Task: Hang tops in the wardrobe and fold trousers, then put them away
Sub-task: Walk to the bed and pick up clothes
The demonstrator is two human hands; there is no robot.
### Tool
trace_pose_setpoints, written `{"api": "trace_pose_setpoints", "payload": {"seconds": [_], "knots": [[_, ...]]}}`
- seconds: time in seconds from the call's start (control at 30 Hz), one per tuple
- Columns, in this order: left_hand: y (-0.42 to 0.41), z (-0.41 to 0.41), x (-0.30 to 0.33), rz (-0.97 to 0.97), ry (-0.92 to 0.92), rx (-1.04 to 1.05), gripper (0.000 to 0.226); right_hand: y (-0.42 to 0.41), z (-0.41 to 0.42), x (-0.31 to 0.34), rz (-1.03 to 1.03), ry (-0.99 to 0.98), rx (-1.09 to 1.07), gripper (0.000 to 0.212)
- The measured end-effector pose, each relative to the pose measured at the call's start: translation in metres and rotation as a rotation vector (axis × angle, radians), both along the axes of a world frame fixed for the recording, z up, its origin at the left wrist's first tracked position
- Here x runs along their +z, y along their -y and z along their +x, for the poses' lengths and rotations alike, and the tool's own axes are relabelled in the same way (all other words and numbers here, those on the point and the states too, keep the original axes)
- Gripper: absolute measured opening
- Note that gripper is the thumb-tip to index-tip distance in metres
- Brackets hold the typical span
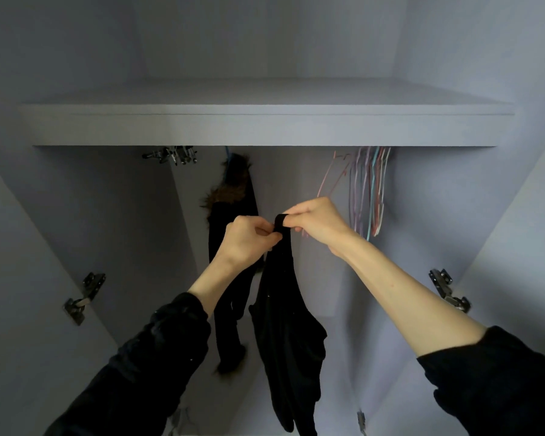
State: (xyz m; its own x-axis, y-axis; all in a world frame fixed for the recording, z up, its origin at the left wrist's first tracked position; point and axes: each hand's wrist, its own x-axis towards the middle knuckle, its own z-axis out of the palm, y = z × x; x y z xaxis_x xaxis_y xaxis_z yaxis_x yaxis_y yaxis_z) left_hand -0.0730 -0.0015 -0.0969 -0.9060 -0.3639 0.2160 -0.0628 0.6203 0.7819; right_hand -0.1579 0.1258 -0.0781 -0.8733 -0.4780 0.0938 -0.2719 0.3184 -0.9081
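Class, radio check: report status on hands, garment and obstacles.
Left hand and right hand both pinching black top at its strap. Not hung. Fur-trimmed coat close behind; empty hangers right.

Two arms reach in from the lower edge, both in black long sleeves pushed up so the forearms are bare. The left sleeve bunches in thick folds below the elbow, and its dark fabric shows a few tiny pale specks. The right sleeve ends in a soft, rounded cuff edge. Nothing is worn on the left hand or the right hand.
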Motion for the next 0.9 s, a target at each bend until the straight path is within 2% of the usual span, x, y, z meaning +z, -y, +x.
{"api": "trace_pose_setpoints", "payload": {"seconds": [0.13, 0.23, 0.47, 0.57, 0.63, 0.7, 0.8, 0.9], "knots": [[0.003, -0.004, 0.006, -0.053, 0.028, -0.045, 0.013, -0.001, -0.003, -0.006, 0.08, -0.111, -0.014, 0.015], [0.003, -0.007, 0.014, -0.031, 0.01, -0.063, 0.007, -0.003, -0.005, -0.011, 0.114, -0.191, -0.054, 0.012], [-0.003, -0.006, 0.027, 0.077, -0.049, -0.096, 0.009, -0.007, 0.002, -0.052, 0.278, -0.177, -0.098, 0.016], [0.003, -0.001, 0.031, 0.187, -0.091, -0.036, 0.006, -0.014, -0.001, -0.065, 0.351, -0.171, -0.134, 0.02], [0.011, 0.004, 0.034, 0.245, -0.108, 0.017, 0.004, -0.021, -0.004, -0.068, 0.373, -0.159, -0.167, 0.013], [0.021, 0.007, 0.033, 0.184, -0.091, 0.068, 0.003, -0.025, -0.009, -0.065, 0.345, -0.168, -0.173, 0.014], [0.032, 0.013, 0.027, -0.065, 0.094, 0.105, 0.015, -0.021, -0.008, -0.047, 0.308, -0.251, -0.125, 0.025], [0.033, 0.015, 0.015, -0.198, 0.254, 0.044, 0.027, -0.009, 0.0, -0.026, 0.321, -0.35, -0.039, 0.015]]}}
